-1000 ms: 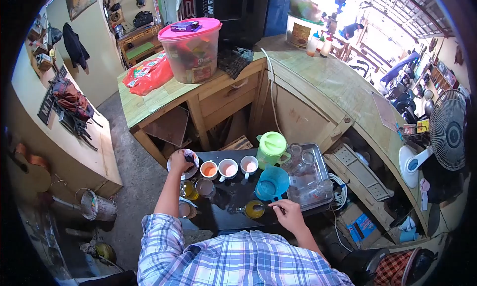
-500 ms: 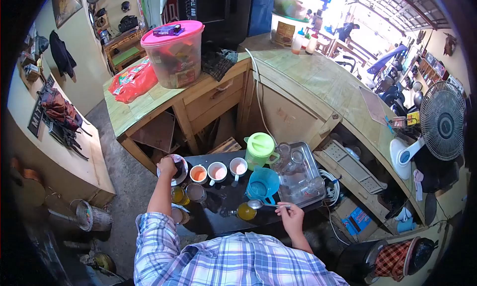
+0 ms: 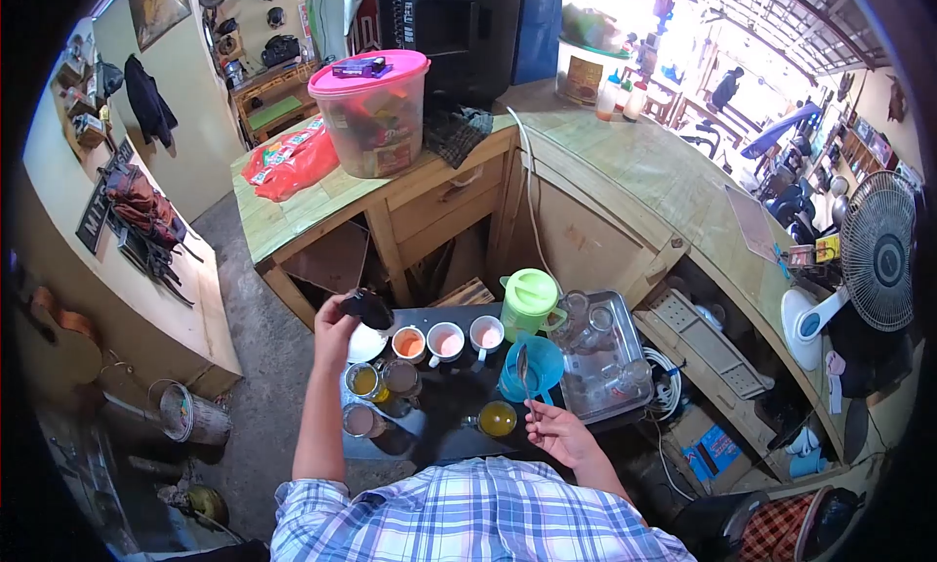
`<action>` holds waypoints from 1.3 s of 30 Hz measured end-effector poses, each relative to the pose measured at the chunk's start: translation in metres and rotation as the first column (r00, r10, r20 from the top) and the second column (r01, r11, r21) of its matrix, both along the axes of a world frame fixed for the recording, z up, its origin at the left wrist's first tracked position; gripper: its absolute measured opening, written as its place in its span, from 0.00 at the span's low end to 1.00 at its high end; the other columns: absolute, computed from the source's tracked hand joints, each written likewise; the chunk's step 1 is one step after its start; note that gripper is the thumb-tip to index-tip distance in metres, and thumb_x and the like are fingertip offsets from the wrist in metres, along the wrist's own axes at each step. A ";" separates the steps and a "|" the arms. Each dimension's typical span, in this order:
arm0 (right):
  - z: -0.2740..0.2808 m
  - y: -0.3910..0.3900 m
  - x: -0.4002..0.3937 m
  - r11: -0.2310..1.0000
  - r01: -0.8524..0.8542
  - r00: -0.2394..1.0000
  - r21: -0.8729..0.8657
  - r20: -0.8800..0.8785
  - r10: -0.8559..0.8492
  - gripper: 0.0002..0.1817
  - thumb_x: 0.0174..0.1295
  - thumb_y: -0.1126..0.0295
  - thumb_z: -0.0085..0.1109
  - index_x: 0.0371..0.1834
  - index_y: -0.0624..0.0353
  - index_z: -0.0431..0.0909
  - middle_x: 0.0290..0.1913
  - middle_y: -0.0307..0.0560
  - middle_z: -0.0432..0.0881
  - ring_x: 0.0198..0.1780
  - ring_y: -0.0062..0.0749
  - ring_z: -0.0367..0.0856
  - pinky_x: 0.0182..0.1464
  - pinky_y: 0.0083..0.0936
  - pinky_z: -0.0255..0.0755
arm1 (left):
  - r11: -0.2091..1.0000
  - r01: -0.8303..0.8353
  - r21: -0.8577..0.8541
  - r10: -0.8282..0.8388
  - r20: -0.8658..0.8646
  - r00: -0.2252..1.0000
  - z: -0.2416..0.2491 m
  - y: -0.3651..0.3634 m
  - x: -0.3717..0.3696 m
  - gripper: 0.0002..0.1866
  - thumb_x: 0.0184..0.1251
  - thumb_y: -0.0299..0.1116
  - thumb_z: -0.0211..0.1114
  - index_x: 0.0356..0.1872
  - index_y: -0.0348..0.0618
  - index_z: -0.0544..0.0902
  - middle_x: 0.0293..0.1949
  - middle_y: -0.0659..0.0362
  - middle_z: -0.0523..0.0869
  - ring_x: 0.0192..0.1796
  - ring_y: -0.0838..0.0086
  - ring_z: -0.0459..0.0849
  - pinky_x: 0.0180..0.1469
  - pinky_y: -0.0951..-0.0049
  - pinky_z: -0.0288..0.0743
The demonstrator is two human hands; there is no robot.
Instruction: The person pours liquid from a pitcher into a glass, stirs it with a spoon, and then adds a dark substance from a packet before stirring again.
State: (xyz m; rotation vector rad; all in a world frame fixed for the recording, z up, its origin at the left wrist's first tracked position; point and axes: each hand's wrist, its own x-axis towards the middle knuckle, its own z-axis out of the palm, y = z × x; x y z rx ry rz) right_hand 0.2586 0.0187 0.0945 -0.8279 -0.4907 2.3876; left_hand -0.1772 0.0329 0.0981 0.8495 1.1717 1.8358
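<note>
My left hand (image 3: 335, 318) is closed on a dark, rounded object (image 3: 371, 309) whose kind I cannot make out. It is held above a white dish (image 3: 366, 345) at the table's left end. In my right hand (image 3: 558, 433) is a metal spoon (image 3: 523, 369), pinched by its handle and pointing away from me, in front of a blue pitcher (image 3: 543, 362). A glass mug of yellow liquid (image 3: 497, 419) stands just left of that hand. White cups with orange (image 3: 408, 344) and pink (image 3: 446, 342) contents line the far side. More glass mugs (image 3: 365, 381) stand near my left forearm.
A lidded green pitcher (image 3: 532, 298) and a metal tray (image 3: 610, 406) of upturned-looking glasses stand at the right of the dark table (image 3: 439, 443). Wooden counters (image 3: 625, 152) bound the far side, carrying a pink-lidded tub (image 3: 376, 123) and a fan (image 3: 874, 259).
My left hand has lifted the dark object up from the white dish. The spoon has gone from over the yellow mug to a raised position by the blue pitcher. The view has shifted slightly.
</note>
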 end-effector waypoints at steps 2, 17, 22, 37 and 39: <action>0.009 0.003 -0.006 1.000 -0.008 1.000 0.009 0.030 0.008 0.22 0.63 0.84 0.52 0.62 0.65 0.72 0.42 0.42 0.79 0.40 0.25 0.79 0.44 0.19 0.75 | 0.994 -0.086 0.069 0.063 0.288 0.955 0.004 -0.005 0.035 0.15 0.63 0.17 0.59 0.50 0.39 0.77 0.49 0.56 0.83 0.53 0.71 0.82 0.52 0.66 0.80; 0.030 0.000 -0.002 0.960 0.070 0.972 0.270 0.199 -0.127 0.17 0.73 0.68 0.48 0.57 0.69 0.73 0.24 0.30 0.64 0.20 0.11 0.58 0.21 0.11 0.51 | 0.896 0.443 -0.034 -0.269 0.752 0.602 0.044 -0.029 0.184 0.26 0.65 0.41 0.67 0.58 0.37 0.73 0.47 0.48 0.83 0.48 0.62 0.84 0.46 0.67 0.83; 0.050 -0.009 -0.003 0.973 0.047 0.986 0.228 0.143 -0.081 0.19 0.74 0.67 0.47 0.59 0.72 0.70 0.24 0.30 0.62 0.19 0.11 0.55 0.20 0.12 0.49 | 0.917 0.346 -0.200 -0.228 0.450 0.864 0.063 -0.029 0.197 0.23 0.59 0.35 0.72 0.51 0.37 0.75 0.40 0.55 0.83 0.35 0.71 0.84 0.39 0.70 0.82; 0.070 -0.020 -0.019 0.990 -0.001 0.999 0.143 0.043 -0.005 0.19 0.75 0.67 0.43 0.62 0.69 0.71 0.25 0.30 0.60 0.20 0.12 0.53 0.21 0.12 0.48 | 0.961 0.192 -0.198 -0.177 0.092 0.980 0.079 -0.032 0.210 0.27 0.51 0.24 0.77 0.52 0.36 0.73 0.43 0.56 0.84 0.42 0.72 0.85 0.44 0.71 0.82; 0.071 -0.019 -0.019 0.992 -0.003 0.999 0.130 0.038 -0.002 0.19 0.75 0.66 0.43 0.61 0.69 0.71 0.25 0.29 0.60 0.20 0.12 0.53 0.22 0.12 0.48 | 0.960 0.193 -0.202 -0.182 0.072 0.981 0.079 -0.031 0.209 0.27 0.51 0.23 0.76 0.53 0.36 0.73 0.44 0.56 0.84 0.43 0.72 0.85 0.46 0.72 0.81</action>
